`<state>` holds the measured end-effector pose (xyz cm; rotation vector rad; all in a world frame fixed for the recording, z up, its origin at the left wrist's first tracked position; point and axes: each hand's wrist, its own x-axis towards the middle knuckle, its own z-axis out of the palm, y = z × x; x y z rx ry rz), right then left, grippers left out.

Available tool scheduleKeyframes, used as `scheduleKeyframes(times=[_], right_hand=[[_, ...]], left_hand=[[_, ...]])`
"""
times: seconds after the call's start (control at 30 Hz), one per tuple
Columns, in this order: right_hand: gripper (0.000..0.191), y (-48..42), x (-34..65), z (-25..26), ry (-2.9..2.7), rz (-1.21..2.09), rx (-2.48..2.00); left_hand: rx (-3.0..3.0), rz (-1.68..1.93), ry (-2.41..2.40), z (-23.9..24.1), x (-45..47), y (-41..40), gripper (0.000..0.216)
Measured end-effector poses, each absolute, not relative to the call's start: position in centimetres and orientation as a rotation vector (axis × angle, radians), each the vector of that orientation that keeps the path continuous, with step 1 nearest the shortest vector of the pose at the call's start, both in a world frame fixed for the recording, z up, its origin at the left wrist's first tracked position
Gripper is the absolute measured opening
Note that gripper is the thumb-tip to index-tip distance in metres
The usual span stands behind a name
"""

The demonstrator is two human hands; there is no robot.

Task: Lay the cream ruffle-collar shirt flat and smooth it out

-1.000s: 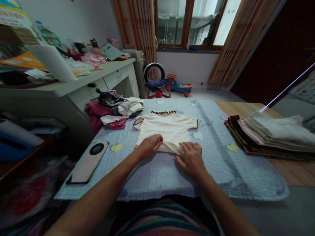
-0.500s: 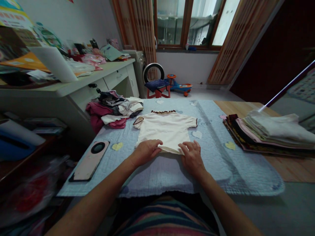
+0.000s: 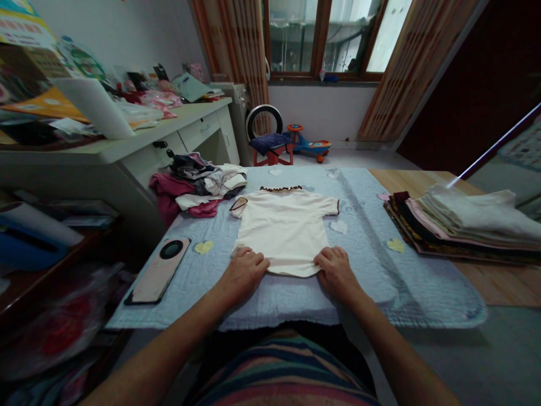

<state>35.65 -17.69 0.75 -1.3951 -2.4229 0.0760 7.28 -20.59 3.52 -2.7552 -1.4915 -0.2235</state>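
**Observer:** Where does the garment lie?

**Note-taker:** The cream short-sleeved top (image 3: 284, 231) is spread flat on a pale-blue quilted mat (image 3: 270, 309). Its dark ruffled collar points away from the person and its hem sits nearest them.

**Observer:** And the hands?

**Note-taker:** Both are open and flat, palms down, with the fingers close together and no pinch on the cloth. The left hand (image 3: 244, 276) rests at the hem's left corner and the right hand (image 3: 337, 269) at its right corner. They are well apart, with the width of the top between them.

**Observer:** What makes that placement sound?

**Note-taker:** Judging by how the cloth lies, even pressure through flat palms suits this knit, because gripping it would likely pull ridges into the body. Setting the hands at the two corners lets them control the full width of the hem. The hem bows slightly, and the left corner is partly hidden, so its lie there cannot be told.

**Observer:** Anything crowding the work?

**Note-taker:** A heap of crumpled clothes (image 3: 196, 189) sits just beyond the left sleeve. A pink-cased smartphone (image 3: 158, 276) lies on the mat, left of the left hand. A stack of folded clothes (image 3: 460, 225) sits well to the right on the wooden surface (image 3: 426, 183).
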Motion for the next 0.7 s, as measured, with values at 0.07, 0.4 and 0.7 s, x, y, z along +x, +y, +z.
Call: scheduleKeyframes(times=[0.07,0.4,0.7], right_hand=[[0.026,-17.6,36.3,0.6,-2.407,0.135,-1.420],[0.017,-17.5,38.6,3.1,-2.442,0.540,-1.342],[0.028,-13.3,36.0,1.3,-2.427,0.243,-1.519]], left_hand=[[-2.695,-0.188,-1.529,3.5,6.9,-21.1,0.018],[-2.748,0.148,-1.848,4.8,5.1,-22.8,0.022],[-2.971,-0.374,-1.699,4.0,8.5,-18.1,0.023]])
